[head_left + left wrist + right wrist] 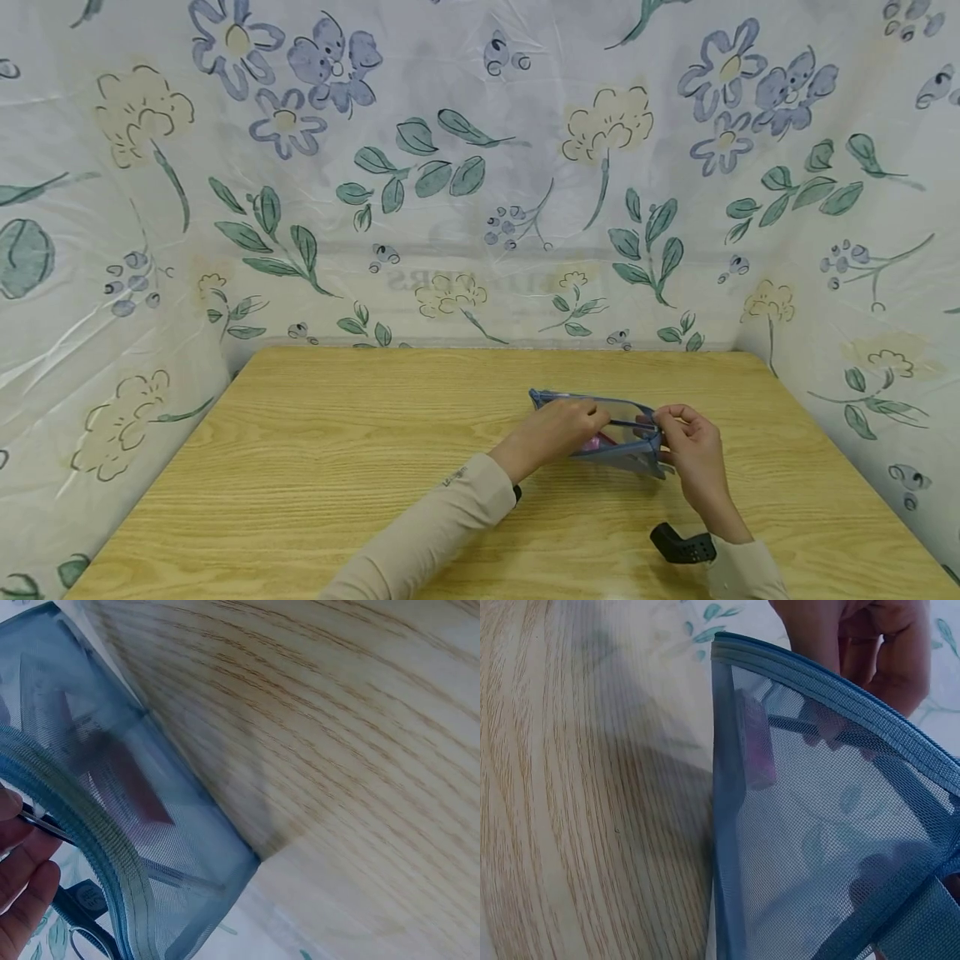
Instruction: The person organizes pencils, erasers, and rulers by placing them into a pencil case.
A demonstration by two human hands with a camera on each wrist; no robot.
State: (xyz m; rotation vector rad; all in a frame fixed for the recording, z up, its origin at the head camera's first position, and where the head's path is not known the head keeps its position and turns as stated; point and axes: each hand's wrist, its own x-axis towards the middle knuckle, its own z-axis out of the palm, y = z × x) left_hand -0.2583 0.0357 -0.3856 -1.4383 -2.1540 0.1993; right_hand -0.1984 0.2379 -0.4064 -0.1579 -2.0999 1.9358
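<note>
A blue mesh zipper pouch (618,460) stands on the table right of centre, its top gaping. My left hand (564,427) is over the opening and pinches a slim, dark, pen-like rod (46,823). Through the mesh in the left wrist view, the rod's far part shows inside the pouch. At the pouch's right end, my right hand (696,450) grips the zipper edge between thumb and fingers. Inside lie a pink item (759,750) and a dark red flat piece (131,784), both blurred by the mesh.
The wood-grain table (337,433) reaches back to a flower-printed cloth (465,208) that hangs behind it and along both sides. A black band (681,546) sits at my right wrist. A dark tag (88,898) hangs near the zipper.
</note>
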